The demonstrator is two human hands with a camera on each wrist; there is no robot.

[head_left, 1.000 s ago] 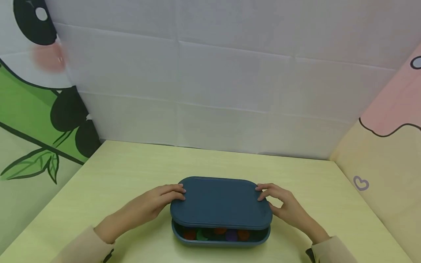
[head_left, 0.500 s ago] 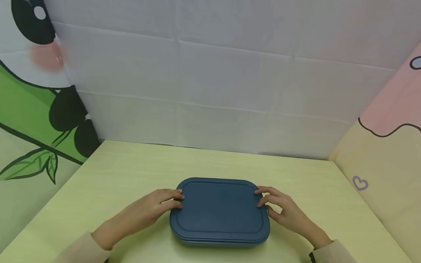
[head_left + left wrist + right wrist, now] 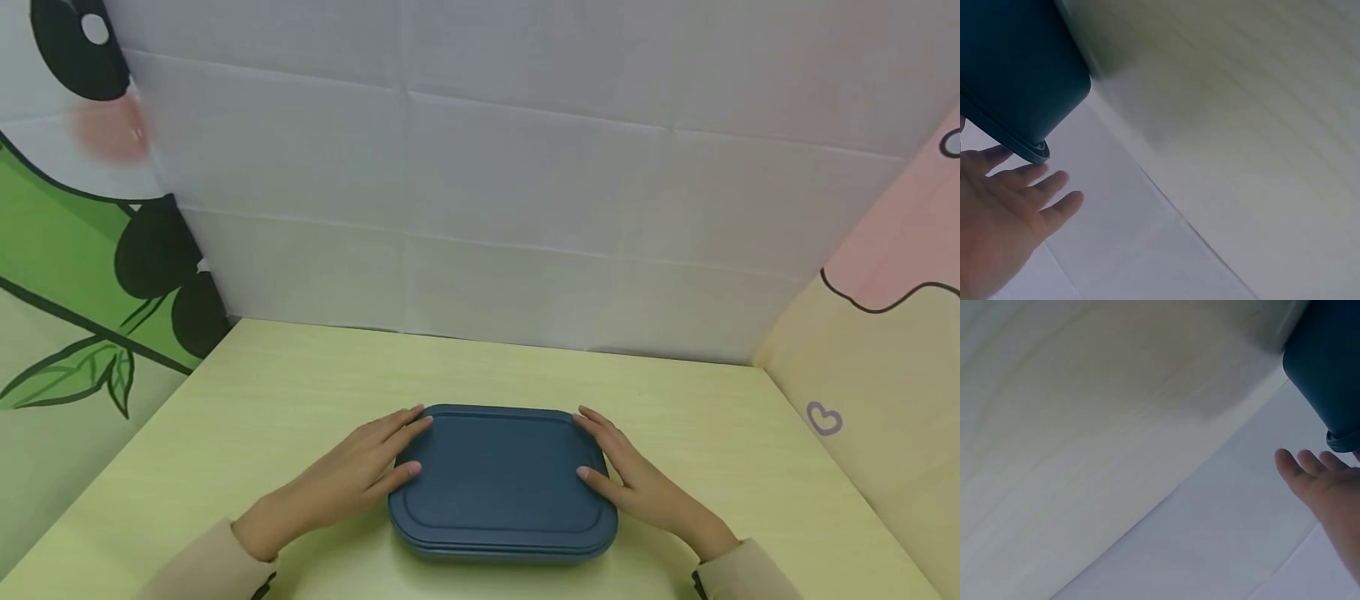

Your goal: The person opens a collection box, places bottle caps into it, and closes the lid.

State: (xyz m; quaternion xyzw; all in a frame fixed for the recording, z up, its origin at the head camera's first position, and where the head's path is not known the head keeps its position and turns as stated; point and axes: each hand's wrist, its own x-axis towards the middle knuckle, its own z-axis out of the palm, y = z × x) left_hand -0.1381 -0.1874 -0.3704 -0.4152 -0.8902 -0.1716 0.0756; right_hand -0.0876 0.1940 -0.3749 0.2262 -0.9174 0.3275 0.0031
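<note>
A dark blue lid point(image 3: 504, 475) covers a matching blue box point(image 3: 502, 557) near the front middle of the table; whatever lies inside is hidden. My left hand point(image 3: 348, 471) rests along the lid's left edge, its fingers fairly straight and the thumb on top. On the opposite side my right hand point(image 3: 641, 483) touches the lid's right edge in the same way, fingers extended and thumb on the top face. From below, the left wrist view shows the box wall point(image 3: 1019, 69) and rim above spread fingers point(image 3: 1054, 184). The right wrist view has the box wall point(image 3: 1329, 369) at its upper right.
The pale wood table point(image 3: 315, 367) reaches back to a creased whitish wall sheet point(image 3: 510, 175). A cartoon-printed panel point(image 3: 67, 250) stands at the left, and a yellow and pink one point(image 3: 877, 358) at the right.
The lid, raised at the front with colourful items showing beneath it a second ago, came down over the box. Both hands then shifted from gripping its sides to lying flatter on its edges.
</note>
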